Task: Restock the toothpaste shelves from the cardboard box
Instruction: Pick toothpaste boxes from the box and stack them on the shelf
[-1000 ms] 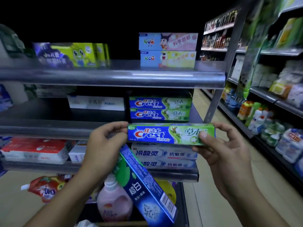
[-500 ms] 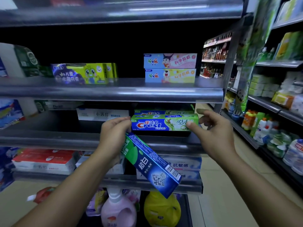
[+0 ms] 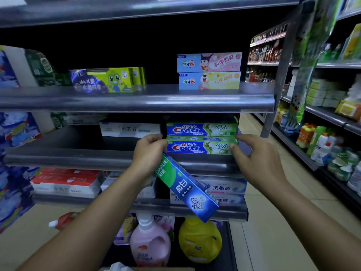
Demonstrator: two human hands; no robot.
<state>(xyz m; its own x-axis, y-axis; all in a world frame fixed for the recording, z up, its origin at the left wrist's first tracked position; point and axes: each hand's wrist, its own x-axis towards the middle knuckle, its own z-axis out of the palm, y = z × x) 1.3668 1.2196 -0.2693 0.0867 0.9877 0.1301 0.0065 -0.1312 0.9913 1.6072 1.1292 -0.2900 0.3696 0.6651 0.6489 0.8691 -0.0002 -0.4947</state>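
Note:
A green-and-blue Crest toothpaste box point(image 3: 201, 148) lies lengthwise at the front of the middle shelf point(image 3: 78, 159), just before a stack of the same Crest boxes point(image 3: 201, 130). My right hand point(image 3: 256, 163) pinches its right end with thumb and fingers. My left hand point(image 3: 148, 155) touches its left end while gripping a blue-and-green Darlie toothpaste box point(image 3: 185, 186), which hangs tilted down to the right in front of the lower shelf. A brown strip at the bottom edge point(image 3: 148, 268) may be the cardboard box; I cannot tell.
A white toothpaste box point(image 3: 130, 130) sits left of the Crest stack. Children's toothpaste boxes point(image 3: 209, 71) stand on the shelf above. White sensitive-care boxes point(image 3: 224, 187) and red packs point(image 3: 66, 180) fill the lower shelf. Pink point(image 3: 150, 245) and yellow point(image 3: 201, 241) detergent bottles stand below. An aisle runs on the right.
Both hands have carried the Crest box forward and up onto the middle shelf, in front of the Crest stack. The Darlie box stayed in my left hand.

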